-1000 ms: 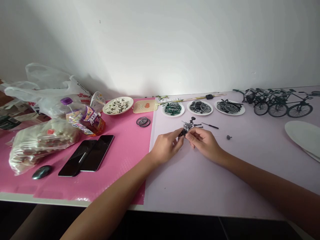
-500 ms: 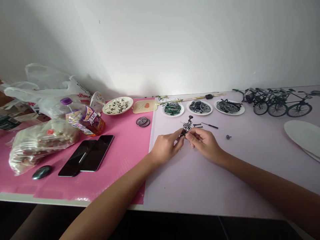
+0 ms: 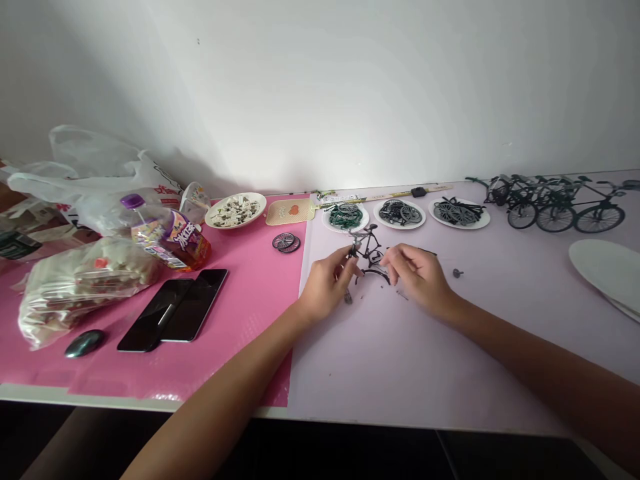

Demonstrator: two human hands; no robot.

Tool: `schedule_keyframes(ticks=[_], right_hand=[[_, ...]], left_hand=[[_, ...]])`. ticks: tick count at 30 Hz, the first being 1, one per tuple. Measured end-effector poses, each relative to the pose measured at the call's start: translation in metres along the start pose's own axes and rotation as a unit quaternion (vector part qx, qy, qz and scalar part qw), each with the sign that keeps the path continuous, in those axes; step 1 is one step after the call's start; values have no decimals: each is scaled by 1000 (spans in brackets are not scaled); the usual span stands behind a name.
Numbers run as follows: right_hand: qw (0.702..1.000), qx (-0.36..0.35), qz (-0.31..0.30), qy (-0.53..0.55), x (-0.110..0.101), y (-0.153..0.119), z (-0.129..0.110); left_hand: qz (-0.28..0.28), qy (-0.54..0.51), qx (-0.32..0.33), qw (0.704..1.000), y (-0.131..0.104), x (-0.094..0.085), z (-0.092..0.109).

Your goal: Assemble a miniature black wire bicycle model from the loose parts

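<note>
My left hand (image 3: 327,283) pinches the front end of a small dark model bicycle frame (image 3: 371,248), which has a saddle and handlebars. Below the frame, a curved dark mudguard-like part (image 3: 376,272) shows; whether it is joined to the frame I cannot tell. A small pedal-like piece (image 3: 349,297) lies by my left fingers. Just right of the frame, my right hand (image 3: 417,277) has its fingers curled together, and what they hold, if anything, is hidden. Behind it, most of a screwdriver (image 3: 433,253) is covered. A small grey part (image 3: 457,273) lies to the right.
Two spoked wheels (image 3: 286,243) lie on the pink mat. Plates of green parts (image 3: 345,217), black parts (image 3: 399,213) and grey parts (image 3: 459,214) line the wall. Several assembled model bicycles (image 3: 560,203) stand at the right. Phones (image 3: 173,313), a drink bottle (image 3: 170,237) and bags are left.
The bicycle frame has been turned, so its saddle and tubes now show upright. My right hand has moved slightly right, away from my left, and now covers most of the screwdriver.
</note>
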State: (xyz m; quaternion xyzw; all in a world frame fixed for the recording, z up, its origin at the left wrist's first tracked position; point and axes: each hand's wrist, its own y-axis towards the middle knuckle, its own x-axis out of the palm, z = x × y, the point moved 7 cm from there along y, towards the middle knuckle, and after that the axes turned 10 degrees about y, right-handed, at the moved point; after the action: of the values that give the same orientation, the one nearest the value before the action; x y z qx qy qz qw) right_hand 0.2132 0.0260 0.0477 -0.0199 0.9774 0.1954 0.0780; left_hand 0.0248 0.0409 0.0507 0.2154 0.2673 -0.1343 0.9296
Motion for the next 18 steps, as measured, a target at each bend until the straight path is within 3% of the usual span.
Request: schedule_keyframes(ticks=[4,8,18], right_hand=[[996,-29,35,-78,-17,8,0],[983,-70,7,-170,-23,17,4],[967,-149,-4,-208,-27,23,15]], left_hand=[[29,-97,-64,993,8,-8,-18],[58,-156,-90,982,14,-18,-31],[95,-222,-125,962,19,-35,-48]])
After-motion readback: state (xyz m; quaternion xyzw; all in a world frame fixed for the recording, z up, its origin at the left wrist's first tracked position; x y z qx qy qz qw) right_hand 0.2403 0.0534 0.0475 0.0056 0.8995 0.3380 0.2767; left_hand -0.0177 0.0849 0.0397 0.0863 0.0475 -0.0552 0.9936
